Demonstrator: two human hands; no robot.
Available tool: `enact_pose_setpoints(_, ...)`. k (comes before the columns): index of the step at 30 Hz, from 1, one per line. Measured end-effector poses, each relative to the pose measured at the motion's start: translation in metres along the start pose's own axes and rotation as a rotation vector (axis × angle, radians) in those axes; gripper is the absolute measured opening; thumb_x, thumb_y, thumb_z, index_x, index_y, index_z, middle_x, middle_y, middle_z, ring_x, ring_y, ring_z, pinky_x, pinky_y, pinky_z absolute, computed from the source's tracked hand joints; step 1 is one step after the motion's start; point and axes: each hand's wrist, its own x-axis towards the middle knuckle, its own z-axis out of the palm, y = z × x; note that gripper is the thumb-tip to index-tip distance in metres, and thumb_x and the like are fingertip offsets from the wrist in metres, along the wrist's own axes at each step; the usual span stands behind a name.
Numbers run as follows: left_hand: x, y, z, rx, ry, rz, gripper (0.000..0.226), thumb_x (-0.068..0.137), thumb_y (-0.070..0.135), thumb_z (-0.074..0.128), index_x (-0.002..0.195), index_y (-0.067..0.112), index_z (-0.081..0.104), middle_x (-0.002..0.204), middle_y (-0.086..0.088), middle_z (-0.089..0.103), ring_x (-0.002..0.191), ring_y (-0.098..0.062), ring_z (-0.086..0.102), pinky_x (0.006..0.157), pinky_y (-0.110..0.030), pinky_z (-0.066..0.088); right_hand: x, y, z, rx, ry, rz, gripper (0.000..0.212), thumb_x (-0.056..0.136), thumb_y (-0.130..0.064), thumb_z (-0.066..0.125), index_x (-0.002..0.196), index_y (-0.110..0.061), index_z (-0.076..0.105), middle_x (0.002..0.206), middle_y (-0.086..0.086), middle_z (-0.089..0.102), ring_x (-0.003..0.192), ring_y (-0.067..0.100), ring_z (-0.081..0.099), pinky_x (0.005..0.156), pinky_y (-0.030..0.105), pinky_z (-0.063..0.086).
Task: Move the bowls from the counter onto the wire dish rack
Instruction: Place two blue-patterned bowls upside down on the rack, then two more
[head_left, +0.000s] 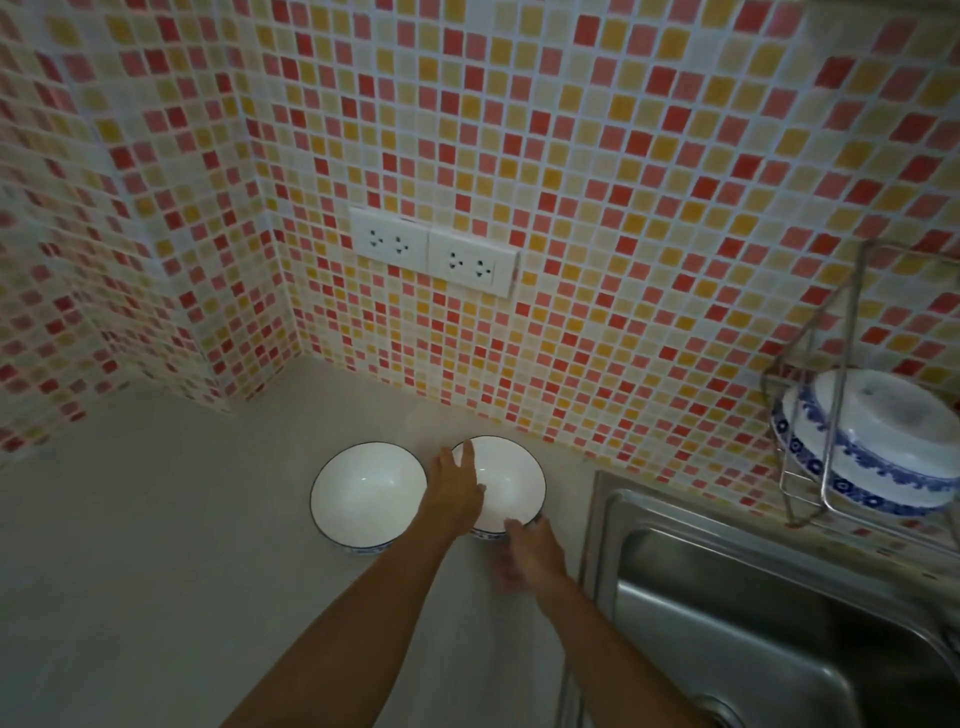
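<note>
Blurred right hand (530, 553) and left hand (454, 491) partly hide right bowl (511, 480).

Tile wall (597, 156), mosaic red/yellow/pink/cream, fills upper frame, 9 through 3 o'clock. Wall steps out in corner at 9 o'clock. Two white double sockets (434, 252) side by side on wall, just above centre, edges touching. Steel sink (779, 613) at 4–5 o'clock, set in pale worktop, basin dark; part of drain at bottom edge, 5 o'clock. Lighting dim, some motion blur.
</note>
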Motion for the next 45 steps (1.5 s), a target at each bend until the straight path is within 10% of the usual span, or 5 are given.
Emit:
enact_pose_setpoints(13,-0.05,0.011,-0.004,-0.588,0.218,-0.014,0.035,0.096,0.032,0.044,0.123,0.013,0.056,0.12,-0.014,0.06,0.109,-0.029,0.056,0.091,-0.037,0.045,-0.041,0.036,-0.048,0.308,0.033,0.011,0.036,0.085,-0.013,0.048,0.119,-0.016,0.055,0.108,0.018,0.067,0.084,0.035,0.07,0.067,0.042,0.061)
enact_pose_setpoints(20,-0.135,0.071,-0.016,-1.368,-0.193,-0.1,0.05,0.085,0.062,0.044,0.122,0.03,0.052,0.12,-0.004,0.062,0.108,-0.03,0.06,0.091,-0.052,0.051,-0.112,0.056,-0.12,0.332,-0.013,-0.179,0.033,0.092,-0.008,0.047,0.124,-0.017,0.052,0.112,0.01,0.064,0.09,0.028,0.07,0.069,0.036,0.061)
enact_pose_setpoints(31,-0.228,0.177,-0.015,-1.512,-0.082,0.261,0.038,0.09,0.053,0.042,0.123,0.036,0.052,0.114,0.002,0.069,0.099,-0.027,0.068,0.076,-0.044,0.058,-0.195,0.074,-0.256,0.163,0.284,-0.655,0.022,0.098,-0.044,0.043,0.109,-0.04,0.062,0.106,-0.021,0.065,0.101,-0.002,0.06,0.086,0.021,0.049)
enact_pose_setpoints(38,-0.255,0.26,-0.022,-1.464,-0.042,0.29,0.028,0.095,0.049,0.036,0.109,0.038,0.058,0.108,0.001,0.069,0.093,-0.025,0.068,0.072,-0.037,0.059,-0.185,0.083,-0.387,-0.259,0.801,-0.819,0.046,0.099,-0.03,0.046,0.139,-0.009,0.047,0.144,0.01,0.049,0.136,0.025,0.041,0.114,0.04,0.03)
enact_pose_setpoints(45,-0.256,0.332,-0.025,-1.38,-0.04,0.373,0.041,0.084,0.059,0.044,0.115,0.034,0.055,0.111,-0.003,0.065,0.095,-0.025,0.064,0.069,-0.041,0.059,-0.135,0.103,-0.466,-0.657,0.865,-0.726,0.054,0.103,-0.035,0.029,0.15,-0.008,0.027,0.156,0.01,0.029,0.147,0.023,0.021,0.118,0.032,0.005)
